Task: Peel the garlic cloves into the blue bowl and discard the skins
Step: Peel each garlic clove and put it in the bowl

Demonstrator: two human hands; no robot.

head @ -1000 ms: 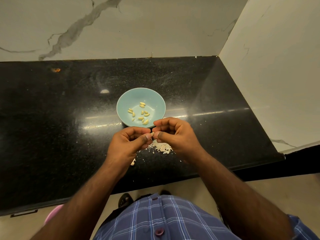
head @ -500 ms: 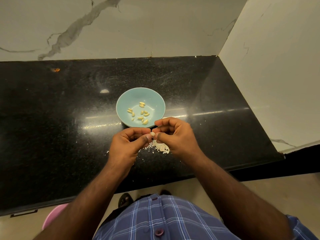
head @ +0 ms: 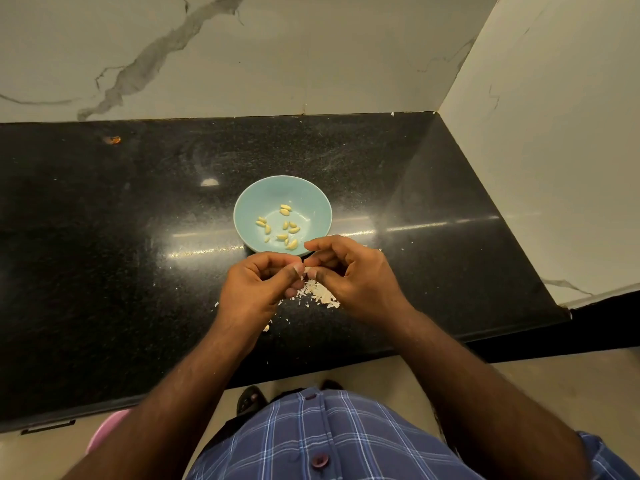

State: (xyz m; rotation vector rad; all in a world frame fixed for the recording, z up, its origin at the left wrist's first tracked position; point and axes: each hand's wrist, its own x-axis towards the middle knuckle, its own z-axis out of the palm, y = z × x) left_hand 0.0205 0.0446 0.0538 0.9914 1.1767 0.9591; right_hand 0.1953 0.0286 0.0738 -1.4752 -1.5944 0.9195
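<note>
Counter (head: 104, 237) under the pinch: polished black stone w/ fine pale speckle, glossy, throws back light streaks. Bowl (head: 249, 199) just beyond the fingertips: smooth glazed ceramic by the look, pale blue, soft sheen. Cloves (head: 284, 225) in it: bare, smooth, pale yellow. Skins (head: 320, 294) right below the grip: thin, dry, papery flakes, matt. Wall (head: 311, 53) behind & to the right: marble-look slabs w/ grey veins, low sheen. Shirt (head: 329, 441): woven checked cloth, matt.
</note>
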